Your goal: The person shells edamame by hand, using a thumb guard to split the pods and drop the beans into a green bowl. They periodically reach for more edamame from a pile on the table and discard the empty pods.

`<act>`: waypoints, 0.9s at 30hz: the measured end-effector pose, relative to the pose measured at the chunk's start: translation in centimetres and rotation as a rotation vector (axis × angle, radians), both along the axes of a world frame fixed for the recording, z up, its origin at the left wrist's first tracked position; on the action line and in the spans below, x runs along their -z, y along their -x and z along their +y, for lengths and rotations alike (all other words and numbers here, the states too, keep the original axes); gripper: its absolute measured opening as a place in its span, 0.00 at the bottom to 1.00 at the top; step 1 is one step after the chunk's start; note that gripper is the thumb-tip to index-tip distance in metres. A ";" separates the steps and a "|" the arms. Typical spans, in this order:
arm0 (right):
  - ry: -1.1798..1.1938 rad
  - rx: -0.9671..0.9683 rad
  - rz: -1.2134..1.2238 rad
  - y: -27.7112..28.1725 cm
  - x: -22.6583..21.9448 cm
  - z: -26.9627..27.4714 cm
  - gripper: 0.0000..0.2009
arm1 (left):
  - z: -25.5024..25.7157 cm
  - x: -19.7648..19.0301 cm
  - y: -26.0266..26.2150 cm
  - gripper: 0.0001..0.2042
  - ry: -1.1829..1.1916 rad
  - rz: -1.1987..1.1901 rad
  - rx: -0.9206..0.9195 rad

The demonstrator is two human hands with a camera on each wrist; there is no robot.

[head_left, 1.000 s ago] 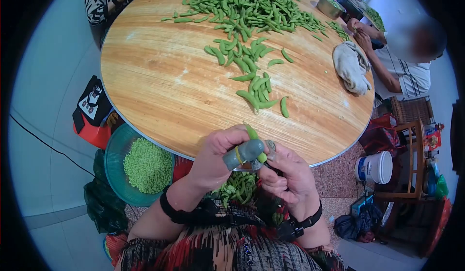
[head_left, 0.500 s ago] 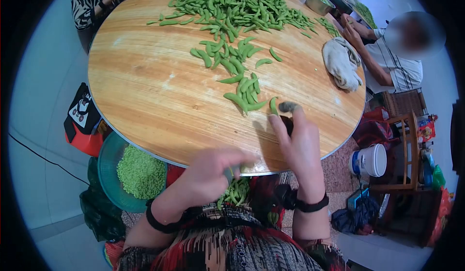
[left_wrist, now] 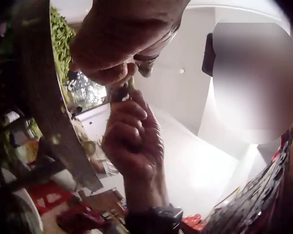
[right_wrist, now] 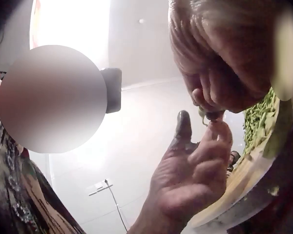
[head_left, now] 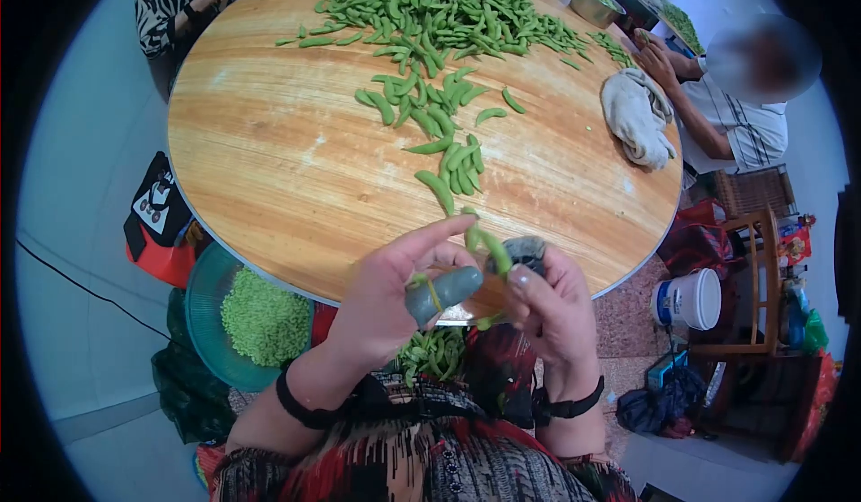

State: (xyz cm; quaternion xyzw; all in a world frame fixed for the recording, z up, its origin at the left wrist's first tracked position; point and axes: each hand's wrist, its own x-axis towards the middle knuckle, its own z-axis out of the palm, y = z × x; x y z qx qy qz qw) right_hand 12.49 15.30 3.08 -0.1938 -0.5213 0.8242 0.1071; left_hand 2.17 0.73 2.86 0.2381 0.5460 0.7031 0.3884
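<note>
Green pod [head_left: 485,247] pinched between left hand [head_left: 395,291] and right hand [head_left: 547,309] fingertips

A round wooden table [head_left: 269,161] is standing on pale grey floor [head_left: 81,260]; a wooden chair [head_left: 762,269] is sitting far right beside a white plastic bucket [head_left: 689,299].

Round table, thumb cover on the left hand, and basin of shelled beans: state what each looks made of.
Round table: wood, glossy varnish, visible grain, pale edge band. Thumb cover on the left hand: grey, matte, probably rubber, tied with a yellow band. Basin: teal, likely plastic.
</note>
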 end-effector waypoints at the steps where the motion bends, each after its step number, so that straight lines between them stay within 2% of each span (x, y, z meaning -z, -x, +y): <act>1: 0.014 -0.044 -0.027 0.0 -0.3 -0.6 0.07 | 0.2 0.1 0.1 0.18 -0.077 -0.223 0.027; 2: 0.029 -0.089 -0.056 0.0 -0.5 -1.0 0.08 | 0.3 0.4 0.1 0.16 -0.155 -0.448 0.052; 3: -0.019 -0.160 -0.051 -0.1 -0.5 -1.2 0.09 | 0.7 1.4 -0.1 0.11 -0.208 -0.445 -0.060; 4: -0.016 -0.166 -0.049 -0.3 -0.5 -1.2 0.09 | 0.5 1.8 0.0 0.11 -0.207 -0.442 -0.066; 6: 0.116 -0.334 0.004 -0.5 -0.5 -1.2 0.10 | 0.3 2.0 0.2 0.07 -0.256 -0.438 -0.124; 7: 0.154 -0.334 -0.012 -0.5 -0.8 -1.3 0.11 | 0.4 2.1 0.2 0.07 -0.256 -0.436 -0.126; 9: 0.148 -0.327 -0.048 -0.4 -0.7 -1.2 0.11 | 0.7 2.5 -0.1 0.05 -0.234 -0.282 -0.220; 10: 0.142 -0.317 -0.084 -0.3 -0.7 -1.2 0.10 | 0.6 3.0 0.0 0.05 -0.234 -0.282 -0.220; 11: 0.144 -0.318 -0.086 -0.2 -0.7 -1.2 0.10 | 0.6 3.6 0.1 0.05 -0.220 -0.170 -0.235; 12: 0.194 -0.311 -0.075 -0.2 -0.6 -1.2 0.10 | 0.5 3.9 0.2 0.05 -0.203 -0.059 -0.248; 13: 0.244 -0.303 -0.065 -0.2 -0.5 -1.2 0.09 | 0.4 3.8 0.2 0.05 -0.200 -0.064 -0.249; 15: 0.200 -0.282 -0.070 0.0 -0.1 -1.4 0.09 | 0.4 3.3 0.2 0.05 -0.043 0.189 -0.228; 19: 0.193 -0.231 -0.053 0.0 -0.1 -1.9 0.08 | 0.5 2.5 0.3 0.06 -0.231 0.096 -0.144; 20: 0.191 -0.232 -0.055 0.0 -0.1 -2.0 0.08 | 0.3 2.1 0.3 0.06 -0.285 -0.022 -0.055; 21: 0.277 -0.236 -0.074 0.0 -0.1 -2.0 0.08 | 0.2 1.8 0.2 0.06 -0.338 -0.139 0.032; 23: 0.361 -0.243 -0.091 0.1 -0.1 -2.2 0.08 | 0.2 1.6 0.1 0.08 -0.305 -0.162 0.017; 25: 0.304 -0.219 -0.062 0.1 0.2 -2.3 0.08 | 0.4 1.6 -0.2 0.09 -0.272 -0.187 0.003; 26: 0.301 -0.220 -0.061 0.2 0.6 -2.4 0.08 | 0.6 1.7 -0.4 0.09 -0.173 -0.007 -0.078; 27: -0.124 -0.116 -0.014 0.5 1.3 -2.6 0.07 | 0.8 1.9 -0.5 0.10 -0.074 0.173 -0.160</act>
